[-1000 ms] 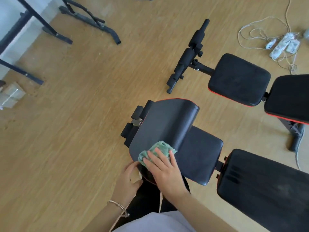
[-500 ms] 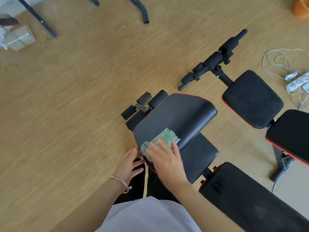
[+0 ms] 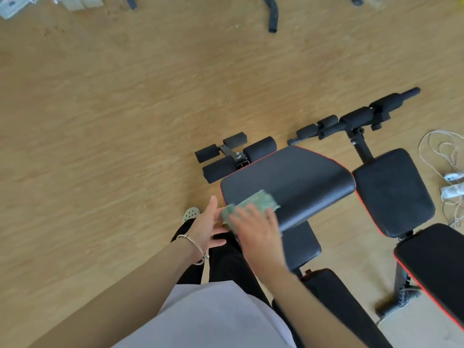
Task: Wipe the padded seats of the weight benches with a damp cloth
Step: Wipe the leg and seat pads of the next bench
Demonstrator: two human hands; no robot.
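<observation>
A green cloth (image 3: pixel 253 204) lies on the near left corner of a raised black pad with red trim (image 3: pixel 296 179), part of the closer weight bench. My right hand (image 3: pixel 258 229) presses flat on the cloth with fingers spread. My left hand (image 3: pixel 209 227) hovers open just left of the pad's corner, fingers relaxed, a thin bracelet on its wrist. Below the raised pad sits the bench's lower black seat (image 3: pixel 300 243). A second bench's seat pad (image 3: pixel 393 192) lies to the right.
Foam leg rollers (image 3: pixel 233 156) stick out beyond the closer bench, and a second set (image 3: pixel 356 119) belongs to the other bench. White cords and plugs (image 3: pixel 449 182) lie on the wooden floor at right. My shoe (image 3: pixel 190 214) stands by the bench.
The view has swung left and down, shifting the benches right. My right hand with the cloth stays at the pad's near left corner; my left hand has lifted off the pad's edge and opened.
</observation>
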